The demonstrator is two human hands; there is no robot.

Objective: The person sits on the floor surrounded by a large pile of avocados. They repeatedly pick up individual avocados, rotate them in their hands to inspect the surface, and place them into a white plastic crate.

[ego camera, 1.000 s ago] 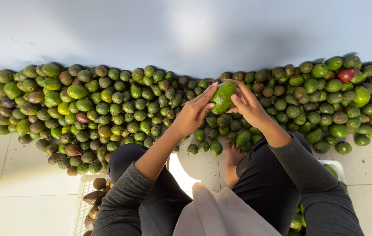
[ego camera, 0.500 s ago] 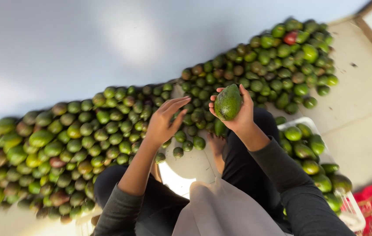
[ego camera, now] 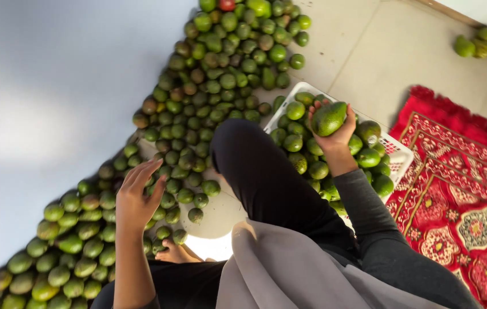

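Right hand [ego camera: 335,134] grips a green avocado [ego camera: 329,118] above the white basket [ego camera: 395,150]; left hand [ego camera: 135,197], fingers spread empty, hovers left of it.

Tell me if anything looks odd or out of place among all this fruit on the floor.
One red fruit stands out at the top of the green avocado pile. A few fruits lie apart by the far wall, beyond the red rug. The right hand holds an avocado over the white basket.
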